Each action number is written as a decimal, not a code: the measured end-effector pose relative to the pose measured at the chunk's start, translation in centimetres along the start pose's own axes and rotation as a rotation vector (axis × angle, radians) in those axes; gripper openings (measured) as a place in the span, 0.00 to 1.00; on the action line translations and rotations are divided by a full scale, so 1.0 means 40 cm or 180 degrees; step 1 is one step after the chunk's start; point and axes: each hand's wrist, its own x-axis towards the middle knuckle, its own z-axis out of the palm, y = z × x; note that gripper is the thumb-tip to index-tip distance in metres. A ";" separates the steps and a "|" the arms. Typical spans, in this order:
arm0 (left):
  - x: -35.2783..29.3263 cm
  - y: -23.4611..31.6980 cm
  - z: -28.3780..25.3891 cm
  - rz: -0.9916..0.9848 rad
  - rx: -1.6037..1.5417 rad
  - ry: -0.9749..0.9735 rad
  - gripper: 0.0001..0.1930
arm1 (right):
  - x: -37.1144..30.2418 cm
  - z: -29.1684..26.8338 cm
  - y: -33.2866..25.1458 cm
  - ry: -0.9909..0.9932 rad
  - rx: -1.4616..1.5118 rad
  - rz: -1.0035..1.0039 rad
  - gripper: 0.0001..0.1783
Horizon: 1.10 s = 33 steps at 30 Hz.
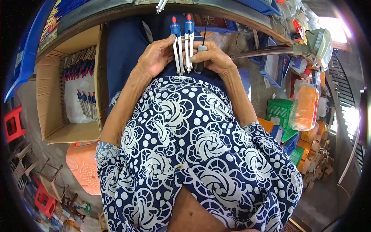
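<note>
Close to my body, two drawing compasses with blue heads, red tips and silvery legs stand side by side. My left hand (155, 57) is closed with its fingertips on the left compass (177, 48). The right compass (188, 40) is at the fingers of my right hand (214, 57). That hand is closed round a screwdriver (201, 49) with a dark grey handle, its thin shaft pointing away from me. My fingers behind the compass legs are partly hidden. On my left, a cardboard box (50, 98) holds several more compasses (87, 102) and a row of red-and-blue ones.
The worktable's wooden edge (116, 13) runs across the far side, with another compass (161, 5) partly visible above it. Under the box is an orange stool (83, 166). To the right are a lamp-like fixture (320, 44), blue bins (272, 67) and a green crate (281, 112).
</note>
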 end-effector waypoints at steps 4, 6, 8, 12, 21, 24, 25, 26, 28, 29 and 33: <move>0.003 -0.004 -0.003 -0.0080 -0.0063 -0.0059 0.15 | 0.001 -0.007 0.006 0.0014 0.0030 0.0069 0.25; -0.006 -0.002 0.008 -0.0063 -0.0055 -0.0171 0.15 | -0.004 0.002 -0.001 0.0149 -0.0492 0.0034 0.24; 0.000 -0.009 0.002 -0.0080 -0.0092 -0.0166 0.15 | -0.007 0.000 0.006 0.0173 -0.0529 0.0016 0.24; -0.008 -0.010 0.004 -0.0010 -0.0073 -0.0088 0.16 | -0.014 -0.001 0.004 0.0095 -0.0453 -0.0021 0.24; -0.013 -0.007 0.004 0.0046 -0.0048 0.0006 0.16 | -0.013 -0.003 0.004 0.0050 -0.0102 0.0067 0.26; -0.017 -0.005 0.012 0.0078 -0.0006 0.0043 0.16 | -0.014 -0.009 0.006 0.0015 -0.0108 0.0085 0.26; -0.017 -0.004 0.011 0.0080 -0.0006 0.0041 0.16 | -0.014 -0.009 0.007 0.0015 -0.0111 0.0084 0.26; -0.017 -0.003 0.009 0.0039 0.0023 -0.0011 0.17 | -0.013 -0.010 0.007 -0.0028 -0.0066 0.0075 0.26; -0.017 -0.001 0.009 0.0002 0.0052 -0.0060 0.17 | -0.012 -0.008 0.005 -0.0076 -0.0022 0.0066 0.26; -0.018 -0.001 0.011 0.0004 0.0059 -0.0046 0.17 | -0.014 -0.006 0.003 -0.0048 -0.0018 0.0062 0.26; -0.014 -0.002 0.013 -0.0032 0.0050 -0.0113 0.18 | -0.015 -0.007 -0.001 -0.0067 0.0032 0.0106 0.26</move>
